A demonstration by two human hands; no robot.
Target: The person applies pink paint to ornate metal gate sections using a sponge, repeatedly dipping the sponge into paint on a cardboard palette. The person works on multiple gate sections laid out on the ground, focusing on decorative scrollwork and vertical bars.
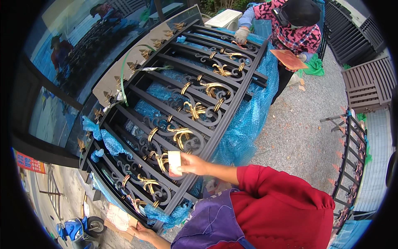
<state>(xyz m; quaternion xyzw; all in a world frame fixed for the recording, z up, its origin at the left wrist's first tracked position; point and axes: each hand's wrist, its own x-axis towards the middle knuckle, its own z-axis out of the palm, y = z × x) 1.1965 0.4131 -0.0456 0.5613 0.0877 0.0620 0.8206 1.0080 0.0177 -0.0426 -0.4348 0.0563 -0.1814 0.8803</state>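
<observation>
My right hand (194, 164) is closed on a small cream rectangular piece (174, 162), pinched above the black metal fence panel (163, 101). Grey scrolls and gold leaf-shaped ornaments (181, 136) run along the panel beneath it. Lower down, my left hand (144, 233) grips the edge of a flat cardboard piece (120, 218) with a pale, stained face, beside the panel's near end. Whether the cream piece touches the metal I cannot tell.
Blue bubble wrap (236, 137) lies under the panel. Across it, a co-worker's gloved hand (241, 35) reaches onto the bars; the other holds a copper-coloured board (289, 59). More dark panels (369, 83) stand at right. A blue scooter (76, 229) is at lower left.
</observation>
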